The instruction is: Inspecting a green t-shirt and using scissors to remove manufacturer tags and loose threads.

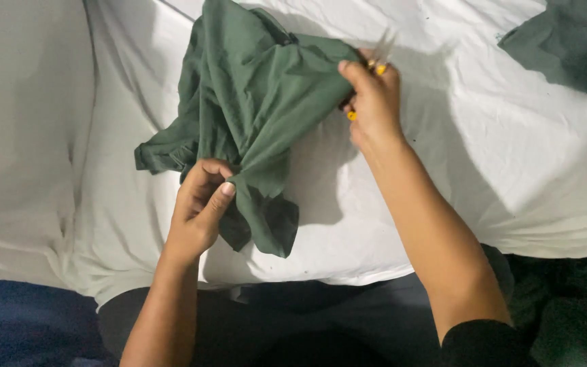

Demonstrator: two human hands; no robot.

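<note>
Left hand (198,207) pinches the crumpled dark green cloth (253,109); right hand (373,102) grips its far right edge with small yellow-handled scissors (377,60), over the white sheet (511,170).

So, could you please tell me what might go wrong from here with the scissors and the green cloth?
1. The scissors in the right hand are blurred and partly hidden by bunched green cloth, so a cut may catch an unseen fold.
2. The left hand pinches the cloth low down; its fingers could be nicked if the blades travel that way.
3. The white sheet lies right beneath and might get snipped.
</note>
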